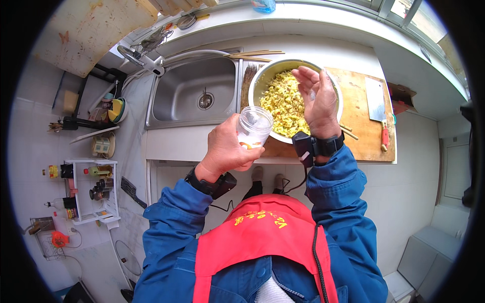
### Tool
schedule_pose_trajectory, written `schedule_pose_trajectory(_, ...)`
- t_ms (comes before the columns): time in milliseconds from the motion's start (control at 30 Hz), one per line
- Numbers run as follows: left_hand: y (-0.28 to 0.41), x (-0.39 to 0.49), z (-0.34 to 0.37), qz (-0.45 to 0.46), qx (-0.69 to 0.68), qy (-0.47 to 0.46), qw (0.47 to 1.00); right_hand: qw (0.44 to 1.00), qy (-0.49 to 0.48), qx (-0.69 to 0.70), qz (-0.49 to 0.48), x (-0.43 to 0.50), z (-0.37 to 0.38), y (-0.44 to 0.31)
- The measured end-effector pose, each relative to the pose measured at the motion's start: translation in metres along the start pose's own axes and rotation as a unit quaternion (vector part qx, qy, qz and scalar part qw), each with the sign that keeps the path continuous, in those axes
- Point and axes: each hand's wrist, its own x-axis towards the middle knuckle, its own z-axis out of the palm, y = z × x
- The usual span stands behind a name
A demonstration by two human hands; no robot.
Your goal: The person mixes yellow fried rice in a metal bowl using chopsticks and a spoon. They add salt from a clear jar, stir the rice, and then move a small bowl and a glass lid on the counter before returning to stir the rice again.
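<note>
My left hand [227,142] grips a clear plastic jar [256,127] from the side. The jar has no lid on and holds something white and grainy. Over the right part of a large metal bowl [253,88], my right hand [320,100] is cupped with its palm turned inward. A small patch of white granules [312,94] lies in that palm. A chopped yellow mixture [284,104], which looks like egg with bits of other food, fills much of the bowl. Chopstick ends [349,131] stick out past my right wrist.
The bowl stands partly on a wooden cutting board [341,147]. A cleaver [375,100] with a red handle lies at the board's right. Left of the bowl is a steel sink [197,83] with a faucet [153,66]. Several thin sticks [254,55] rest behind the sink's corner.
</note>
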Motion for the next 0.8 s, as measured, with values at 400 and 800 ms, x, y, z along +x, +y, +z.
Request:
schedule_pose_trajectory(400, -0.037, -0.038, -0.016, -0.03, -0.087, 0.049, 0.995, 0.987, 0.019, 0.149, 0.055, 0.019, -0.018, -0.018)
schedule_pose_trajectory(800, -0.067, -0.071, -0.046, 0.048, -0.093, 0.115, 0.988, 0.945, -0.298, -0.13, 0.034, -0.139, 0.134, 0.073)
